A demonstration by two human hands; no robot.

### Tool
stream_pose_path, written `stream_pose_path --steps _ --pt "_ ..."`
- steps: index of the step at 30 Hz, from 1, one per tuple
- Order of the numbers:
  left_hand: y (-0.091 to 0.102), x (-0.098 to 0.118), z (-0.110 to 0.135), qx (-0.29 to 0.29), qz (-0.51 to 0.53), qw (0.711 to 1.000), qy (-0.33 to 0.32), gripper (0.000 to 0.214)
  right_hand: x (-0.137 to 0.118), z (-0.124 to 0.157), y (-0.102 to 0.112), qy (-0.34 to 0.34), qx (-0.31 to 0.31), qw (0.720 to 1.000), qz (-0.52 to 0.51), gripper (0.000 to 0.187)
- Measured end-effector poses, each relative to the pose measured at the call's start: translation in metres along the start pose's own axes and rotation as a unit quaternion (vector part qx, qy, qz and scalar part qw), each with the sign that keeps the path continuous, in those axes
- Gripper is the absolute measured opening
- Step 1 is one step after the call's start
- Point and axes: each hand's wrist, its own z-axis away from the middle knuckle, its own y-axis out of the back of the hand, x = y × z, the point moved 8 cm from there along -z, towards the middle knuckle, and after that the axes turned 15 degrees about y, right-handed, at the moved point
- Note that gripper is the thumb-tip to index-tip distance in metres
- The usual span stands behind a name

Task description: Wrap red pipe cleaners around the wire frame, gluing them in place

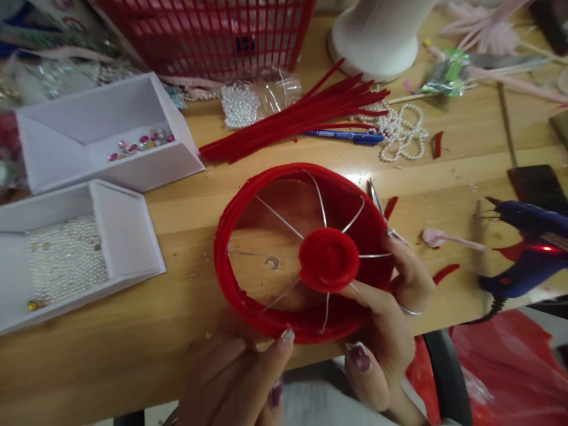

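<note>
Wears nail polish on both hands. Shows, on the right hand (390, 322), a glossy purple thumbnail (359, 358) with a pale, glittery tip. Above and to the right of that thumbnail, bears a thin, curved, silvery band (410, 311) across a finger, apparently a ring. To its left, on the left hand (242, 376), shows one shiny, silvery fingernail (287, 335) and a purple one (277, 393), blurred. Below and left of the thumbnail, wears light grey clothing (316, 395), cut impossible to tell.

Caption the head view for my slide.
Right hand holds a red wire-spoked wheel, left hand at its near rim, over a wooden table with white boxes.
</note>
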Motion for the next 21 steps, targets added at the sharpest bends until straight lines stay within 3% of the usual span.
stream_pose_path --steps 1,4,8,11,15,18,21 --pt "-0.002 0.007 -0.003 -0.006 -0.007 0.999 -0.034 0.029 0.000 -0.001 0.000 0.007 -0.007 1.000 -0.001 0.039" --pt "0.009 0.012 -0.012 0.086 -0.029 0.996 -0.018 0.025 0.002 -0.001 -0.003 0.014 -0.017 1.000 -0.013 0.035" --pt "0.012 0.027 -0.013 0.118 0.068 0.990 -0.039 0.017 -0.001 0.000 0.008 0.029 0.060 0.998 -0.014 0.045" --pt "0.008 0.032 -0.011 0.103 0.215 0.971 -0.008 0.027 -0.012 0.006 0.020 0.062 0.122 0.991 -0.004 0.051" --pt "-0.003 0.043 -0.007 0.041 0.330 0.943 -0.013 0.018 -0.027 0.019 0.034 0.097 0.187 0.977 -0.021 0.048" --pt "-0.003 0.047 0.001 0.031 0.334 0.941 -0.044 0.016 -0.032 0.026 0.039 0.099 0.177 0.979 -0.018 0.048" --pt "0.001 0.053 0.014 0.055 0.244 0.963 -0.103 0.019 -0.034 0.032 0.039 0.084 0.120 0.989 -0.034 0.052"
